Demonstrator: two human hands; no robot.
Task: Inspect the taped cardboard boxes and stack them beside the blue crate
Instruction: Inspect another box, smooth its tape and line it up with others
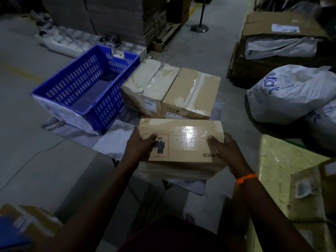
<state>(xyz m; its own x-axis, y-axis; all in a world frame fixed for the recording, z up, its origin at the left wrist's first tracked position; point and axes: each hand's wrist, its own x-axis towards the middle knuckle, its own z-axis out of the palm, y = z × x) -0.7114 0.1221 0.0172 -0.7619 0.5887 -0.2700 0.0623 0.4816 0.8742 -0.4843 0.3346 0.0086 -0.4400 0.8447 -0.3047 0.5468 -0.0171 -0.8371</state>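
Observation:
I hold a taped cardboard box (pixel 183 142) in front of me, above the floor. Its glossy tape strip faces up, with a red-bordered label at its left end and printed lettering at its near edge. My left hand (pixel 141 142) grips the box's left end, thumb on top. At the right end, my right hand (pixel 227 150) grips it the same way. Beyond it, two taped boxes sit side by side on the floor: a pale one (pixel 147 86) and a browner one (pixel 192 91). The pale one touches the blue crate (pixel 54 90), which stands to their left.
White sacks (pixel 291 91) lie at the right. A flattened carton pile (pixel 276 39) is behind them. A wrapped yellowish package (pixel 280 168) sits near my right arm. Stacked cartons on a pallet (pixel 116 19) and a post base (pixel 199 27) stand at the back. Another box (pixel 34 219) is bottom left.

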